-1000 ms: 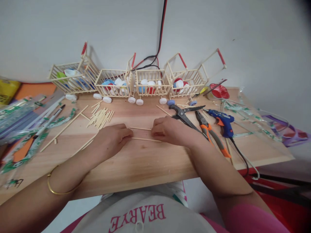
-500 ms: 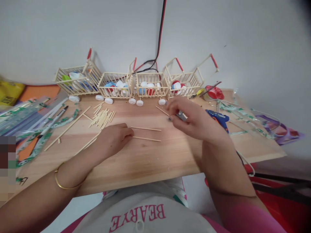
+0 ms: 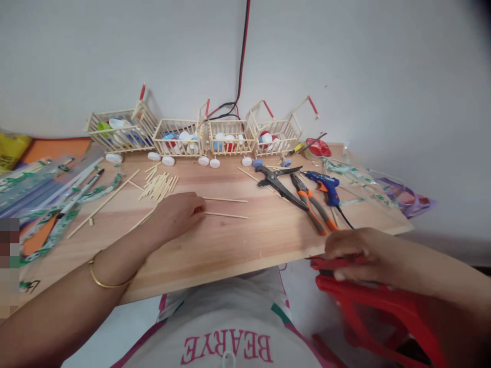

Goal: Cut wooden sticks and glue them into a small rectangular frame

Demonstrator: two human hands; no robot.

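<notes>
My left hand [image 3: 177, 213] rests on the wooden board [image 3: 238, 245], fingers curled down over the left ends of two thin wooden sticks [image 3: 226, 207] that lie side by side. My right hand [image 3: 358, 252] is off the board's right edge, fingers closed round the rim of a red plastic chair [image 3: 368, 301]. Scissors [image 3: 278, 183], orange-handled pliers [image 3: 311, 204] and a blue glue gun [image 3: 325, 185] lie on the board between the two hands.
Several stick-built carts [image 3: 184, 135] filled with bottle caps line the back by the wall. A heap of short sticks [image 3: 159, 185] lies left of centre. Plastic packets and a pen [image 3: 57, 194] crowd the left side, more packets [image 3: 368, 189] the right. Red and black wires [image 3: 241, 56] hang down the wall.
My right hand left the sticks, reached up to the tools, then dropped off the board to the red chair. The scissors lie on the board again. My left hand stayed put.
</notes>
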